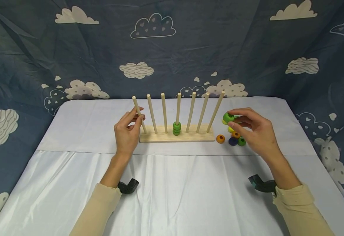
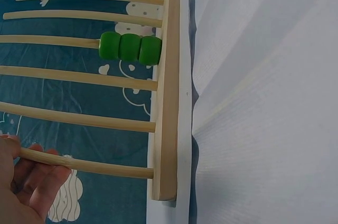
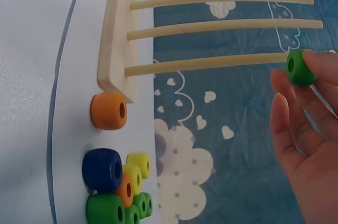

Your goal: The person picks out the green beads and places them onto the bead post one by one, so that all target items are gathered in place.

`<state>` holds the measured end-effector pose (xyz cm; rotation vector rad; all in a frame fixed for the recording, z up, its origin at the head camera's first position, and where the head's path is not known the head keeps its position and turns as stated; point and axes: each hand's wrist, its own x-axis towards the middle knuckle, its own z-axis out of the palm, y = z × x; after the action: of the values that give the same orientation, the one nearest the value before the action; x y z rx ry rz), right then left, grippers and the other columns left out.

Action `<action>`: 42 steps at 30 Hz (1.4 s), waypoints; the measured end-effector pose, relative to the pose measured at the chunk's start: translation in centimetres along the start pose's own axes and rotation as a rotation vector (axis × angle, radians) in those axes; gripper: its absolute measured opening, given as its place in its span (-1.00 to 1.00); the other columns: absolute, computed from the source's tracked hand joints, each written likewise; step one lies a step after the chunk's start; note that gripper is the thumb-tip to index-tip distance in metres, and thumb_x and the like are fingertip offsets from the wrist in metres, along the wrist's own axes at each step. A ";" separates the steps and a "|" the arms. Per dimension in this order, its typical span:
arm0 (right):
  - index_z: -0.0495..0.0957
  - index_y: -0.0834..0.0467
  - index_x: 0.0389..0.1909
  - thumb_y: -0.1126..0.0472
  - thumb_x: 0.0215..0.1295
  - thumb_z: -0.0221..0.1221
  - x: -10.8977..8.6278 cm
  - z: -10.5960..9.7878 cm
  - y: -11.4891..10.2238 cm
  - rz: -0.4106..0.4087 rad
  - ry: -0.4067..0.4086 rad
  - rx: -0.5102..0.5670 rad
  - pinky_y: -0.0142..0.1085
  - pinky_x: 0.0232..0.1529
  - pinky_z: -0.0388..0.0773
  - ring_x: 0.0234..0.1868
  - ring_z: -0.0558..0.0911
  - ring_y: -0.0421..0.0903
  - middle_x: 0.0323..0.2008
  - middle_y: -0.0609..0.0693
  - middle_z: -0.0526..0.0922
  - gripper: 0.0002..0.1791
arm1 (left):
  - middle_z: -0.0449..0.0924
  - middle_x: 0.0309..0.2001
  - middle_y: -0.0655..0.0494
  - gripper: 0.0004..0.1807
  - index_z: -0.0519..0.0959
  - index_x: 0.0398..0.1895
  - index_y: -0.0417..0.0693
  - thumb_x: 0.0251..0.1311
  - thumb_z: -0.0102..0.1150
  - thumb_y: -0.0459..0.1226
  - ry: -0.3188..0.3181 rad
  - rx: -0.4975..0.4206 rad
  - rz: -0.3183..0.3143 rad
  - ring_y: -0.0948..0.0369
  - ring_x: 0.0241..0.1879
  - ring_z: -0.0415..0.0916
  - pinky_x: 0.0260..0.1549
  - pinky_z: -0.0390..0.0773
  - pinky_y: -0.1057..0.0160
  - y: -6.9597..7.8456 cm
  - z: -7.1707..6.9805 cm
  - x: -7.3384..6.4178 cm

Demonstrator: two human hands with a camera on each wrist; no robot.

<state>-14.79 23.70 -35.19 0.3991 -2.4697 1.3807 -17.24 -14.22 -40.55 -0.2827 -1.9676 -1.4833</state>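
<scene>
A wooden peg rack (image 1: 178, 137) with several upright pegs stands on the white table. Three green beads (image 2: 129, 48) are stacked at the foot of its middle peg. My left hand (image 1: 127, 131) pinches the leftmost peg (image 2: 105, 167) between thumb and fingers, near its upper part. To the right of the rack, my right hand (image 1: 254, 131) holds a green bead (image 3: 300, 68) between thumb and fingertips, raised above the loose beads. The held bead's hole shows in the right wrist view. The other pegs carry no beads.
Right of the rack lie loose beads: an orange bead (image 3: 109, 111) by itself, a dark blue bead (image 3: 102, 169), a yellow bead (image 3: 138, 165) and several green ones (image 3: 103, 209). A dark cloud-patterned cloth (image 1: 160, 52) hangs behind the white table (image 1: 175, 190).
</scene>
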 end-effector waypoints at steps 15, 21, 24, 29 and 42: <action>0.65 0.10 0.22 0.37 0.31 0.38 0.5 1.3 -1.5 -0.050 -0.011 0.036 -0.65 0.03 0.62 -0.05 0.69 -0.36 0.06 -0.15 0.66 -0.54 | 0.77 -0.18 -0.17 -0.69 0.72 0.16 -0.16 0.38 0.32 -0.36 -0.006 0.013 0.000 -0.06 -0.23 0.76 -0.33 0.68 0.62 0.1 -0.1 0.0; 0.65 0.09 0.22 0.36 0.31 0.38 0.7 1.8 -1.8 -0.069 -0.006 0.029 -0.65 0.02 0.62 -0.04 0.69 -0.38 0.08 -0.06 0.67 -0.54 | 0.77 -0.17 -0.17 -0.69 0.71 0.17 -0.17 0.39 0.30 -0.36 -0.004 0.007 0.008 -0.06 -0.24 0.75 -0.34 0.67 0.63 0.1 0.0 0.0; 0.65 0.13 0.21 0.39 0.31 0.38 0.8 2.0 -1.9 -0.086 -0.005 0.034 -0.64 0.02 0.63 -0.05 0.69 -0.39 0.08 -0.02 0.67 -0.55 | 0.77 -0.18 -0.17 -0.69 0.71 0.16 -0.17 0.39 0.30 -0.37 -0.007 0.005 0.006 -0.06 -0.24 0.75 -0.34 0.67 0.63 0.2 0.0 0.0; 0.65 0.14 0.22 0.40 0.31 0.38 0.8 2.4 -2.2 -0.098 -0.001 0.042 -0.64 0.03 0.64 -0.05 0.69 -0.39 0.08 0.00 0.68 -0.55 | 0.77 -0.19 -0.18 -0.68 0.72 0.16 -0.16 0.37 0.32 -0.38 -0.008 0.010 0.007 -0.07 -0.23 0.75 -0.34 0.67 0.62 0.2 -0.1 0.0; 0.65 0.14 0.22 0.41 0.30 0.38 1.5 3.9 -3.1 -0.142 -0.026 0.100 -0.60 0.01 0.66 -0.05 0.70 -0.35 0.05 -0.01 0.69 -0.54 | 0.77 -0.23 -0.17 -0.71 0.73 0.12 -0.14 0.37 0.32 -0.36 -0.001 0.023 0.017 -0.05 -0.24 0.77 -0.35 0.67 0.62 0.1 0.0 0.1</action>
<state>-15.41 18.60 -34.16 0.6055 -2.3478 1.4520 -17.24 -14.24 -40.45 -0.2891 -1.9765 -1.4498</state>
